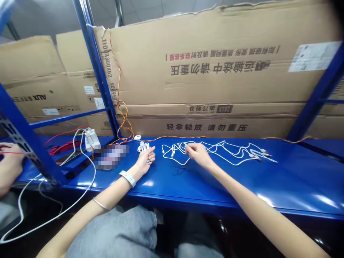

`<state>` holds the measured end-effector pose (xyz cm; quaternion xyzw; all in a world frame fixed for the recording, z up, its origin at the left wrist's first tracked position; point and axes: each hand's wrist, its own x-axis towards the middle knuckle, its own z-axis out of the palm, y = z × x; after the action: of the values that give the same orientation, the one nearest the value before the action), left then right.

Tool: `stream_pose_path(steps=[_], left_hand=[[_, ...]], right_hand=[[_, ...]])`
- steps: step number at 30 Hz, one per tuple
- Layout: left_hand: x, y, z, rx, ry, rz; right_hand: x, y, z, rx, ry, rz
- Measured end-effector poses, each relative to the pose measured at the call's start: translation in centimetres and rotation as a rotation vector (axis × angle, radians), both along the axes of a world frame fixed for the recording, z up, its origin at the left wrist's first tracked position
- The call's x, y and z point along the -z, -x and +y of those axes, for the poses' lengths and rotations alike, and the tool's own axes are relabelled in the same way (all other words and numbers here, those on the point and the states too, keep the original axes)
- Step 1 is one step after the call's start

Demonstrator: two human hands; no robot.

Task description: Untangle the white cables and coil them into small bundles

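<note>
So closest up there's a pair of jeans-clad legs (115, 233), below and in front of the coiled white bundle (145, 146), which I'm using as the landmark. A blue shelf (161, 184) carries that bundle. The left hand (145, 160), white band (127, 178) on the wrist, sits right at the bundle's near side, fingers curled in; honestly can't tell if they're clamped on it or just beside it. The right hand (200, 154) is off to the right of the bundle, thumb and index pinched together right at the loose white cables (236, 164), though I can't tell if one's caught between. Those cables lie spread out on the shelf, all to the bundle's right. Left of the bundle there's a pixelated flat thing (111, 156), then a white block (91, 139) with cords, and way further left another person's hand (9, 166). Just behind the bundle is a small white oval thing (137, 137). Farther back, twisted yellow-red wire hangs behind and left of it, against a big printed cardboard box (201, 86).
</note>
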<state>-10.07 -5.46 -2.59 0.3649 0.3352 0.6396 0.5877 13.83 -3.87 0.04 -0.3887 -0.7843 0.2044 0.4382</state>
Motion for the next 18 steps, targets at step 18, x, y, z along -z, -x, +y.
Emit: stream_pose_path(steps=[18], left_hand=[[-0.1, -0.4, -1.3, 0.443, 0.04, 0.224]], right_hand=[[0.8, 0.9, -1.8, -0.089, -0.299, -0.337]])
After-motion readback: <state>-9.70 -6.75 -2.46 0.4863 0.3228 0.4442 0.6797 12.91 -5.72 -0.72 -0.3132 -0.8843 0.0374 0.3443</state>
